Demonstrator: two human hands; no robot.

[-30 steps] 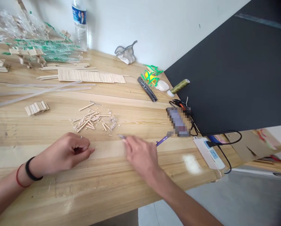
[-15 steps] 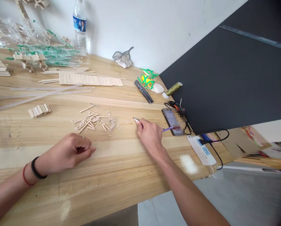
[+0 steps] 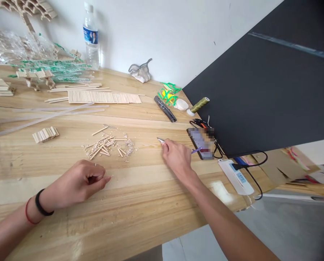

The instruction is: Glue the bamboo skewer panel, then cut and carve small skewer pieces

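Observation:
My right hand (image 3: 177,156) rests on the wooden table (image 3: 140,203) and grips a purple craft knife (image 3: 195,150), whose metal tip pokes out to the left of my fingers. My left hand (image 3: 79,182) lies on the table with curled fingers pinching something tiny; what it is I cannot tell. A black band and a red cord circle that wrist. Between and beyond the hands sits a small pile of cut stick bits and sawdust (image 3: 107,143).
A phone (image 3: 202,142), power strip (image 3: 236,175) with cable, black cutter (image 3: 165,108) and thread spool (image 3: 200,104) lie at right beside a black board (image 3: 265,90). A stick mat (image 3: 103,97), stick bundle (image 3: 45,134), clear rods, water bottle (image 3: 90,36) and bagged sticks lie farther back.
My right hand with the knife slid away from me and to the right, toward the phone. The left hand stayed put. The view shifted slightly.

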